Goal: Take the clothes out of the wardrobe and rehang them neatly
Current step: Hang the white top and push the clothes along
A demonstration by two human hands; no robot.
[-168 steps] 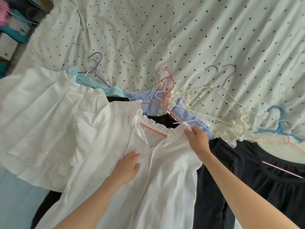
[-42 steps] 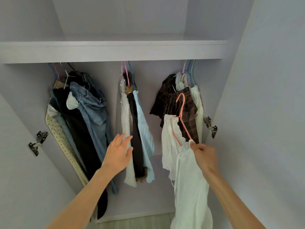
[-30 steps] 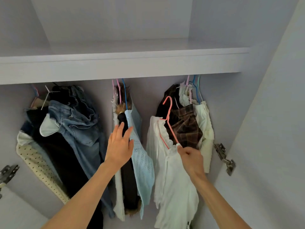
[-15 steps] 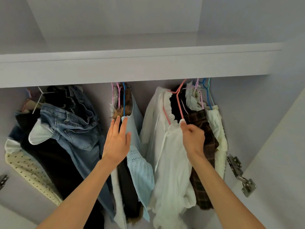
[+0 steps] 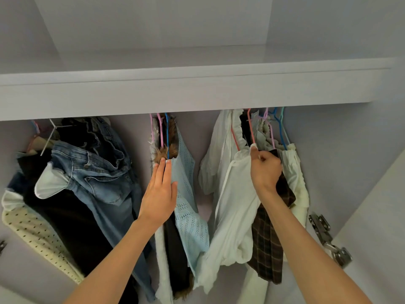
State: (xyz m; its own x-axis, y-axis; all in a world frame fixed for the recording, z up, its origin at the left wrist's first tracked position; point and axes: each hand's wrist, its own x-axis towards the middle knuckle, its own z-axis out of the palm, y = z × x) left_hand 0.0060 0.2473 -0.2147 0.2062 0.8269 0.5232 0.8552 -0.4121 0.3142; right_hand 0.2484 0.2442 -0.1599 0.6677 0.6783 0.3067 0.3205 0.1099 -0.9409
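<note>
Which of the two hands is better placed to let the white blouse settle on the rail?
The right hand, probably. It grips the white ruffled blouse at its collar, just below the pink wire hanger. The left hand lies flat and open against the light blue knitted top, apart from the blouse.

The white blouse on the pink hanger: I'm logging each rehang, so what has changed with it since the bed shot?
The white blouse went from lying flat on the bed up into the wardrobe; its pink hanger now reaches under the shelf among the right-hand clothes. The right hand kept its grip at the collar throughout. The left hand left the blouse and now rests flat on the light blue knit top. The jeans stayed put.
</note>
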